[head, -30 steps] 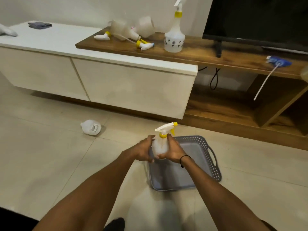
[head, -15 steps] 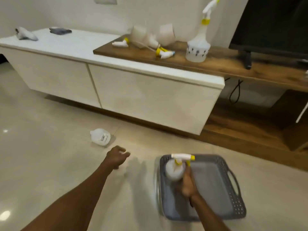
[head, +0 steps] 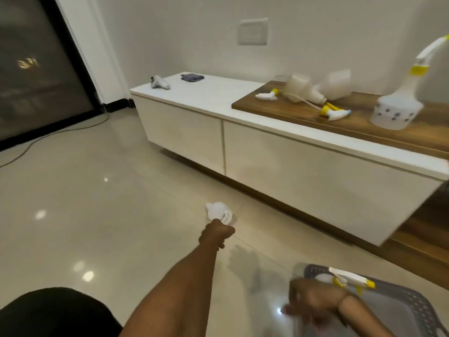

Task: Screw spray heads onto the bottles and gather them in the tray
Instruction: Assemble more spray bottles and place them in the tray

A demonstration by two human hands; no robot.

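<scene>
A small white headless bottle point(head: 218, 210) lies on its side on the tiled floor. My left hand point(head: 215, 234) is stretched out to it, fingers curled against its near end; the grip itself is hidden. At the lower right the grey perforated tray point(head: 410, 297) sits on the floor, and a bottle with a white and yellow spray head point(head: 351, 280) stands inside it. Just left of that bottle, my right hand point(head: 312, 301) is blurred at the tray's left rim, with fingers apart and nothing in them.
On the wooden shelf point(head: 352, 124) lie two headless bottles point(head: 301, 90), two loose spray heads point(head: 335, 113) and an upright finished spray bottle point(head: 398, 105). The white cabinet point(head: 291, 152) carries a controller point(head: 159, 82) and a cloth point(head: 192, 77). A cable point(head: 48, 137) trails on the floor at the left.
My view swung left. My left hand reached forward to the bottle on the floor. My right hand let go of the spray bottle, which now stands in the tray.
</scene>
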